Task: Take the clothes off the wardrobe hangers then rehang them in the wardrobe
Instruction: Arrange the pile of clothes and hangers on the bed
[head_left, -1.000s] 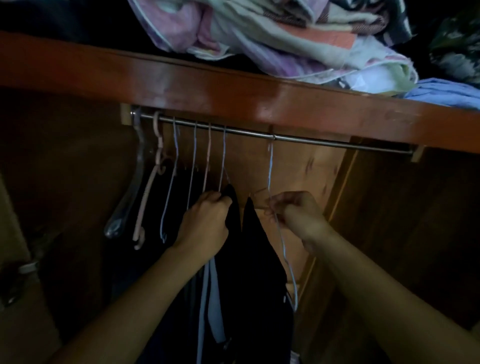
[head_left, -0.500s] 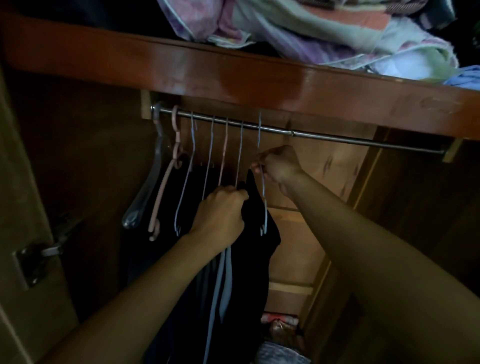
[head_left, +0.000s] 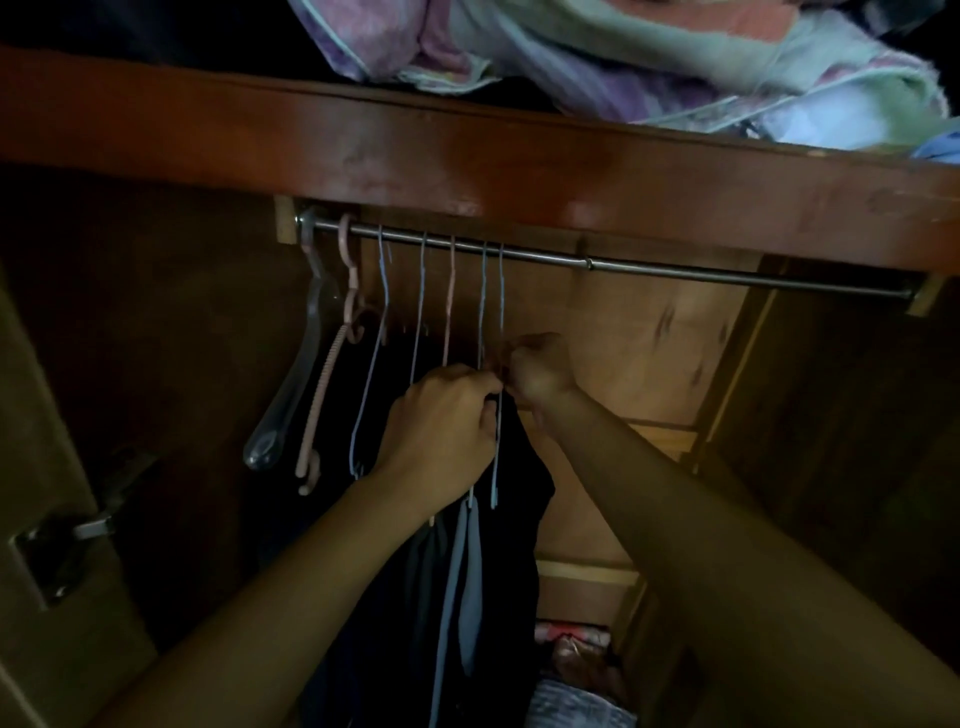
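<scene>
Hanging vertically from rail (head_left: 675, 267), blue hanger (head_left: 500, 322) (both hands (head_left: 498, 387) pinching)

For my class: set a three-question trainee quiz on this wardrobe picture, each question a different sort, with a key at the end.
1. True or false: every hanger on the metal rail is crowded toward its left end.
2. What hangs nearest the rail's left bracket? A) clear plastic hanger B) pink hanger C) dark garment
3. Fill in: the left hand and the right hand meet at the rightmost ____ wire hanger.

Key: 1 true. 2 A. 3 blue.
</scene>
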